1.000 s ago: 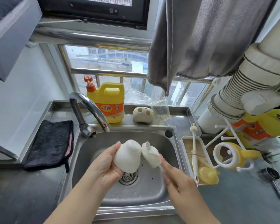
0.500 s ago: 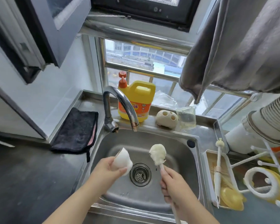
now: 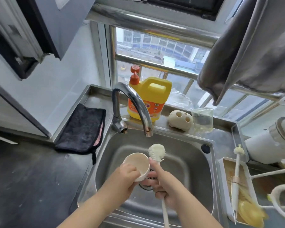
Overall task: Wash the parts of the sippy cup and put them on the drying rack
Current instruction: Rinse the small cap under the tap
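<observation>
In the lower middle of the frame, over the stainless steel sink (image 3: 184, 162), the left hand (image 3: 122, 180) holds the small cream plastic cup body (image 3: 136, 165). The thumb lies inside the rim and the other fingers curl under the bottom, so the mouth is turned up and toward the faucet, probably to make the inside easy to reach. The right hand (image 3: 166, 185) is closed around the thin white handle of the long bottle brush (image 3: 156, 151). Its round bristle head stands upright just beside the cup rim, on the right side; it seems not to touch the cup, but this is difficult to judge from this angle. Both are kept above the drain, so any water would drip into the sink. The curved chrome faucet (image 3: 132, 104) above gives no water that can be seen. The white drying rack (image 3: 280, 193) waits at the lower right edge of the frame, well apart from the cup, with yellow parts (image 3: 250, 211) beside it in a tray. The cup is not yet on it.
</observation>
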